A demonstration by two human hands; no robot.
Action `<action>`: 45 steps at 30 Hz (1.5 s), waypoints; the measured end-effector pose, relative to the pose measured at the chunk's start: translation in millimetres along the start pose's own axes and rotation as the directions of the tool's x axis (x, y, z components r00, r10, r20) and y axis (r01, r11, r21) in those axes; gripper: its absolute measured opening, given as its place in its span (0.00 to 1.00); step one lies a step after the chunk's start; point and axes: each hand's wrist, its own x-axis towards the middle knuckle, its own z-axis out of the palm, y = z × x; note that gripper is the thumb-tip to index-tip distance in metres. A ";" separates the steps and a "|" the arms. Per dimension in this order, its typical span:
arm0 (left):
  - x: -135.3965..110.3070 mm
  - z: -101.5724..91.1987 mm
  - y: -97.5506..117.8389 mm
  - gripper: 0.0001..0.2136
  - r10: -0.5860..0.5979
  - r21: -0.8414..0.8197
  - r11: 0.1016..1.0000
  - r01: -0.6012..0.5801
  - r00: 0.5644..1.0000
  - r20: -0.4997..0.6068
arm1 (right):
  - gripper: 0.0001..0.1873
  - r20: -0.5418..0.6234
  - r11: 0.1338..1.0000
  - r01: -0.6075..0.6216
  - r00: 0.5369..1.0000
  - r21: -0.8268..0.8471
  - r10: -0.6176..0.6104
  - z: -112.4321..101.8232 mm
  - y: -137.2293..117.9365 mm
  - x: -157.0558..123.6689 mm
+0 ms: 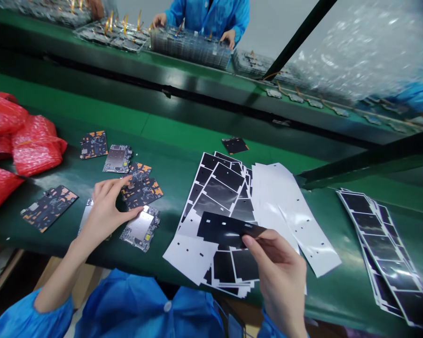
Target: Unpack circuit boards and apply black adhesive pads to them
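My right hand (280, 267) pinches a thin black adhesive sheet (223, 229) with small cut-outs between thumb and fingers. Under it lies a pile of white backing sheets with black rectangles (227, 180). My left hand (109, 206) is over a group of circuit boards, thumb and forefinger spread apart. They reach about a dark circuit board with orange patches (144, 192); I cannot tell whether the fingertips touch it. Close to the thumb lies a circuit board with a silver shield (141, 227). Another board is partly hidden under my left hand.
Red bubble-wrap bundles (38, 145) lie at the left. More circuit boards (49, 206) are scattered nearby. White backing sheets (278, 197) and a second sheet stack (380, 249) lie rightward. Beyond a raised ledge, a co-worker in blue (211, 19) handles clear plastic trays (190, 47).
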 end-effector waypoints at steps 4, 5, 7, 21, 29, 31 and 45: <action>0.1 -15.6 44.0 0.31 0.088 -0.202 0.975 -0.088 0.996 -0.006 | 0.03 0.131 0.986 0.023 0.990 0.163 -0.045 8.1 -15.6 3.9; -0.8 -19.4 57.7 0.29 0.163 -0.241 0.957 -0.162 0.986 -0.016 | 0.03 0.173 0.981 0.041 0.982 0.188 -0.074 11.8 -21.8 5.2; -2.8 -25.8 81.9 0.27 0.296 -0.326 0.903 -0.280 0.955 0.000 | 0.04 0.240 0.973 0.079 0.962 0.219 -0.132 20.0 -34.7 7.7; -4.9 -32.4 113.4 0.45 0.193 -0.733 0.677 -0.073 0.978 0.080 | 0.09 0.252 0.981 0.069 0.961 0.179 -0.113 26.4 -53.8 1.7; -9.1 -29.8 110.3 0.46 0.190 -0.750 0.659 -0.056 0.977 0.094 | 0.09 0.253 0.973 0.093 0.956 0.210 -0.146 23.6 -54.2 -1.4; -9.7 -30.2 111.4 0.46 0.187 -0.756 0.652 -0.055 0.978 0.091 | 0.08 0.253 0.972 0.099 0.955 0.212 -0.152 22.9 -53.6 -2.1; -14.4 -27.4 107.5 0.46 0.188 -0.757 0.650 -0.066 0.979 0.075 | 0.09 0.239 0.969 0.131 0.954 0.208 -0.180 22.6 -54.9 -3.7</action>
